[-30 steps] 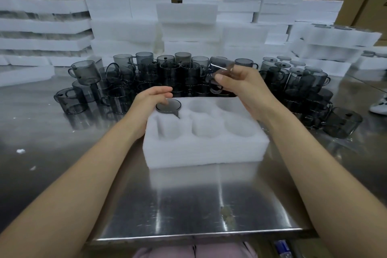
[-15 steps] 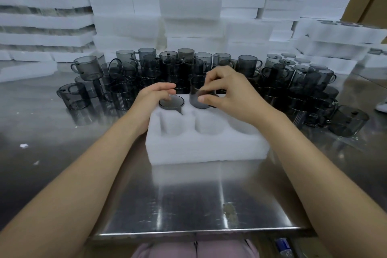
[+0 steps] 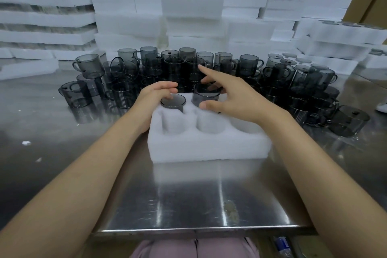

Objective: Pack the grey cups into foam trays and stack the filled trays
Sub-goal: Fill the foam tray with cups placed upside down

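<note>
Cups are being packed. A second cup is held half-sunk in the back-middle pocket of the tray at centre frame, pinched by the right hand between thumb and fingers, index finger straight out. The first cup, seated back-left, is covered by the left hand — fingers curled over its rim, seemingly steadying it. A downward press is called for next; then another is to be taken from the loose cups behind — the front pockets are unfilled.

left hand fingers curled | right hand pinching, index extended
</note>
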